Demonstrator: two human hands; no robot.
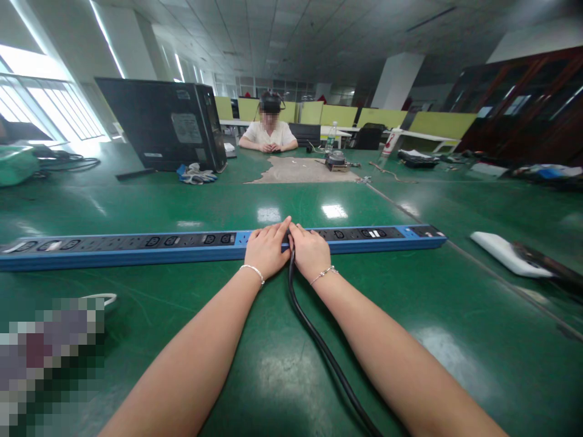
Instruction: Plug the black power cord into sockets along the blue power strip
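Observation:
A long blue power strip [200,262] with black sockets lies across the green table. My left hand [268,247] rests over its middle, fingers bent together against the left side of a black plug [290,241]. From the other side my right hand [310,250] closes around the same plug, and the two hands touch at the fingertips. A thick black power cord [314,334] runs from the plug toward me between my forearms. Most of the plug is covered by my fingers, so how deep it sits in the socket cannot be seen.
A black computer case [159,124] and gloves [197,174] stand beyond the strip at left. Across the table sits a person [268,130] in a headset. A white object [507,255] lies at right, a blurred-out item [45,352] at front left. A bottle [331,136] stands farther back.

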